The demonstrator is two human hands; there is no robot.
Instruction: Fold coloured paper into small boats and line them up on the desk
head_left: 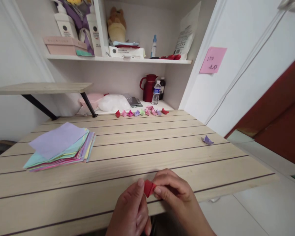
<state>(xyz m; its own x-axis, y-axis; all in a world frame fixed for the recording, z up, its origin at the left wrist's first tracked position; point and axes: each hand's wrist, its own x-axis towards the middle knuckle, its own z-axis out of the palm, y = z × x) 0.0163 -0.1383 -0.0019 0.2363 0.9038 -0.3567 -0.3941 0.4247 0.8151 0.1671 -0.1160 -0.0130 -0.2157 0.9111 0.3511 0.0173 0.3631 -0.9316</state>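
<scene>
Both hands meet over the near edge of the wooden table. My left hand and my right hand pinch a small folded red paper piece between thumbs and fingers. Most of the red piece is hidden by the fingers. A stack of coloured paper sheets, lilac on top, lies at the left of the table. A single folded purple paper shape rests near the right edge. A row of several small folded paper shapes in red, pink, purple and green lines the far edge.
Behind the table stand a dark red jug, a water bottle, a white bag and a pink bowl. A shelf above holds boxes and bottles. A pink sticky note hangs on the wall at right.
</scene>
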